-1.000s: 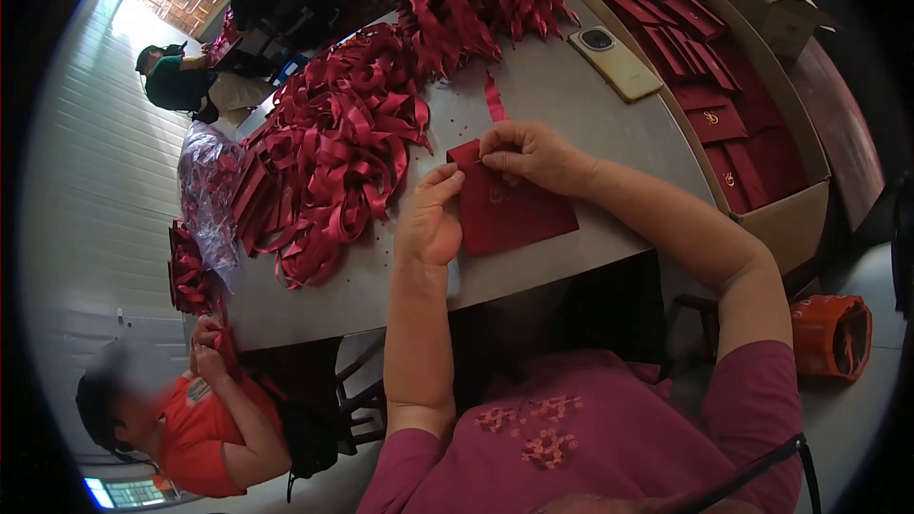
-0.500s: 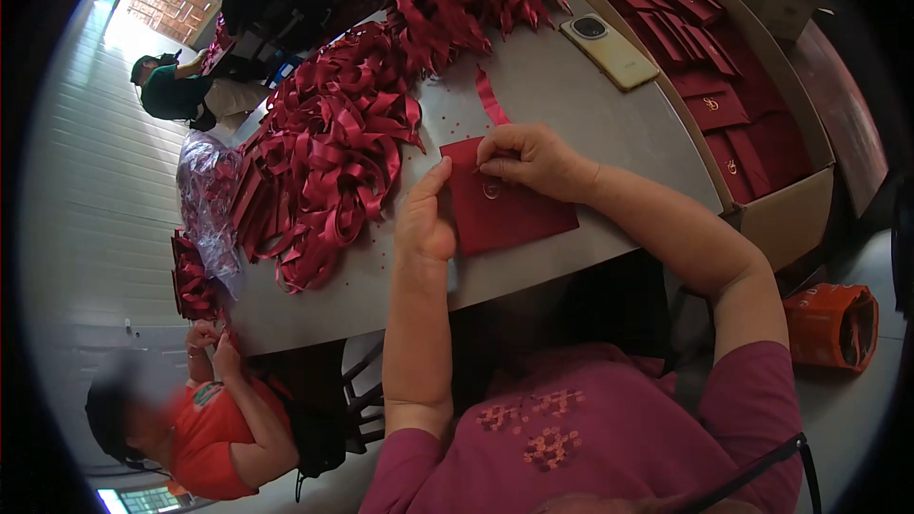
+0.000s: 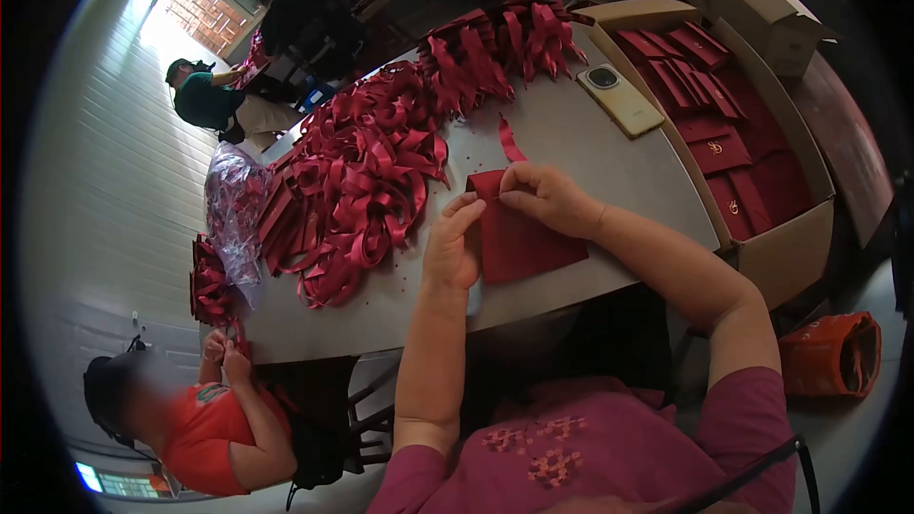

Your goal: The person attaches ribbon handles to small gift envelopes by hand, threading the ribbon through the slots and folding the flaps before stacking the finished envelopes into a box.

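A dark red envelope lies on the table in front of me, its plain face showing. My left hand is at its left edge, with bent fingers gripping the top left corner. Thumb and fingertips of my right hand are pinched at the upper part of the envelope; whatever tiny part they hold is hidden. A short red ribbon sticks out beyond the envelope's top edge, behind my right hand.
A big heap of red ribboned pieces covers the table's left side. A phone lies near a cardboard box of red envelopes. Another person works at the lower left; others sit farther back. An orange bag stands at right.
My left fingers have gone from straight to bent around the envelope's corner. The gold mark seen on the envelope before is no longer visible. The camera view has shifted slightly.
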Demonstrator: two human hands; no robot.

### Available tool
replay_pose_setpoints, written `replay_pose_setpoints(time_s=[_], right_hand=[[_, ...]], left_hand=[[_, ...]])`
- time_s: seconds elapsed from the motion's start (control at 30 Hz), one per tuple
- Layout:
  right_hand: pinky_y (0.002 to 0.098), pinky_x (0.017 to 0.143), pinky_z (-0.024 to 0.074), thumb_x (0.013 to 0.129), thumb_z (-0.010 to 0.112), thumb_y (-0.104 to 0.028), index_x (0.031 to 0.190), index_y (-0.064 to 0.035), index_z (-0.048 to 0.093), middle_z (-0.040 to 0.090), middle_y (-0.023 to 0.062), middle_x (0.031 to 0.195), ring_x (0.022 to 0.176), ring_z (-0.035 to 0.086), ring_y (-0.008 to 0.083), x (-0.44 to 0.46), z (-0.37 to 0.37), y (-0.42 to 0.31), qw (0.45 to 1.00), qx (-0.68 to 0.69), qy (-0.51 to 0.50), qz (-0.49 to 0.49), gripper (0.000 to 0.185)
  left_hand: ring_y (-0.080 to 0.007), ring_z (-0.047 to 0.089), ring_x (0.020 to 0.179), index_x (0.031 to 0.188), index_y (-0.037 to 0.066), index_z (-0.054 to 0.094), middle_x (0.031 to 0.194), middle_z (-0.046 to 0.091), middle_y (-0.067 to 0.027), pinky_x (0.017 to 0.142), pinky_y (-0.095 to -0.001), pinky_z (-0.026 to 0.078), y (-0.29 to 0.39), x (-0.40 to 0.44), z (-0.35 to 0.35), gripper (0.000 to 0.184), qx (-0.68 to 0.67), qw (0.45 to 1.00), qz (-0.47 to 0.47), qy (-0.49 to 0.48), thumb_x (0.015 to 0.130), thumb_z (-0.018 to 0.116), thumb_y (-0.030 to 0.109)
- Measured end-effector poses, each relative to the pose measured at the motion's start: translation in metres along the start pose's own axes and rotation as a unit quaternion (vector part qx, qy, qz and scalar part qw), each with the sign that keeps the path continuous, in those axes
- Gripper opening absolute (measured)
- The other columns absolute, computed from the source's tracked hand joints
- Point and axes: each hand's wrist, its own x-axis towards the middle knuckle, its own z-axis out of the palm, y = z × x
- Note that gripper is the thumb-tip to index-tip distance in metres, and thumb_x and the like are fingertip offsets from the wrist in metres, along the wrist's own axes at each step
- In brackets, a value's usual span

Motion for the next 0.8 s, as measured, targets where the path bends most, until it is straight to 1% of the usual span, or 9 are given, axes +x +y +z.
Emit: replay_pose_setpoints(time_s=[0.07, 0.17, 0.37, 0.43, 0.5, 0.63, 0.7, 0.77, 0.8], right_hand=[[0.0245, 0.075, 0.0442, 0.089, 0.063, -0.009, 0.092, -0.0022, 0.058, 0.058, 0.0004, 0.083, 0.080, 0.051, 0.0082, 0.000, -0.002, 0.001, 1.000, -0.011, -0.011, -0.009, 0.009], [0.0248, 0.074, 0.0452, 0.089, 0.062, -0.009, 0.092, -0.0020, 0.058, 0.059, 0.0012, 0.082, 0.079, 0.053, 0.0086, 0.002, -0.001, 0.008, 0.999, -0.030, -0.034, -0.027, 0.008], [0.0255, 0.069, 0.0498, 0.091, 0.059, -0.003, 0.090, 0.0000, 0.056, 0.062, 0.0039, 0.078, 0.073, 0.062, 0.0097, 0.006, 0.000, 0.022, 0.997, -0.028, -0.065, -0.035, 0.004], [0.0258, 0.068, 0.0507, 0.091, 0.058, -0.001, 0.089, 0.0004, 0.055, 0.062, 0.0042, 0.078, 0.072, 0.063, 0.0100, 0.006, 0.000, 0.025, 0.996, -0.030, -0.070, -0.047, 0.004], [0.0260, 0.068, 0.0507, 0.091, 0.058, -0.002, 0.089, 0.0002, 0.055, 0.062, 0.0040, 0.078, 0.072, 0.062, 0.0098, 0.006, 0.002, 0.028, 0.998, 0.015, -0.051, -0.014, 0.004], [0.0301, 0.068, 0.0478, 0.086, 0.066, -0.010, 0.088, -0.0004, 0.061, 0.064, 0.0092, 0.078, 0.072, 0.059, 0.0159, 0.007, 0.006, 0.025, 1.000, 0.022, -0.007, 0.003, 0.011], [0.0313, 0.068, 0.0483, 0.085, 0.067, -0.011, 0.087, -0.0001, 0.061, 0.064, 0.0113, 0.077, 0.072, 0.061, 0.0182, 0.005, 0.007, 0.018, 0.999, -0.037, 0.024, -0.023, 0.013], [0.0321, 0.067, 0.0483, 0.085, 0.067, -0.012, 0.087, -0.0001, 0.061, 0.063, 0.0123, 0.078, 0.072, 0.061, 0.0193, 0.004, 0.008, 0.010, 0.997, -0.062, 0.039, -0.029, 0.013], [0.0329, 0.067, 0.0483, 0.085, 0.067, -0.013, 0.086, -0.0001, 0.060, 0.063, 0.0132, 0.078, 0.071, 0.061, 0.0204, 0.005, 0.009, 0.006, 0.994, -0.088, 0.055, -0.037, 0.014]], left_hand=[[-0.0171, 0.065, 0.088, 0.099, 0.003, 0.061, 0.096, 0.067, -0.0081, 0.084, -0.0305, 0.053, 0.000, 0.003, -0.005, 0.016, 0.037, 0.999, 0.009, 0.006, 0.085, 0.059, -0.004], [-0.0160, 0.065, 0.082, 0.095, 0.002, 0.060, 0.094, 0.067, -0.0079, 0.079, -0.0281, 0.054, -0.004, 0.008, -0.013, 0.014, 0.103, 0.993, 0.033, 0.038, 0.083, 0.059, -0.004], [-0.0149, 0.065, 0.076, 0.093, 0.001, 0.060, 0.090, 0.067, -0.0076, 0.071, -0.0260, 0.054, -0.011, 0.015, -0.005, 0.009, 0.135, 0.986, 0.077, 0.065, 0.084, 0.061, 0.000], [-0.0156, 0.065, 0.078, 0.094, 0.001, 0.062, 0.092, 0.067, -0.0079, 0.074, -0.0272, 0.054, -0.011, 0.019, -0.013, 0.008, 0.164, 0.982, 0.069, 0.069, 0.087, 0.060, 0.003], [-0.0162, 0.066, 0.081, 0.095, 0.001, 0.064, 0.094, 0.068, -0.0082, 0.076, -0.0283, 0.054, -0.010, 0.020, -0.010, 0.010, 0.192, 0.977, 0.063, 0.073, 0.089, 0.059, 0.006], [-0.0152, 0.065, 0.081, 0.096, 0.000, 0.064, 0.093, 0.068, -0.0077, 0.077, -0.0285, 0.052, -0.003, 0.012, 0.018, 0.016, 0.105, 0.990, 0.054, 0.082, 0.092, 0.056, 0.013], [-0.0141, 0.065, 0.078, 0.095, -0.001, 0.065, 0.091, 0.068, -0.0068, 0.074, -0.0278, 0.052, -0.004, 0.010, 0.013, 0.017, 0.076, 0.993, 0.045, 0.076, 0.092, 0.056, 0.014], [-0.0119, 0.064, 0.078, 0.101, -0.002, 0.065, 0.090, 0.068, -0.0058, 0.072, -0.0244, 0.050, -0.006, 0.008, -0.005, 0.017, 0.129, 0.985, 0.106, 0.046, 0.091, 0.058, 0.010], [-0.0119, 0.064, 0.078, 0.101, -0.002, 0.065, 0.090, 0.068, -0.0058, 0.072, -0.0244, 0.050, -0.007, 0.006, -0.007, 0.017, 0.129, 0.985, 0.109, 0.047, 0.091, 0.058, 0.010]])
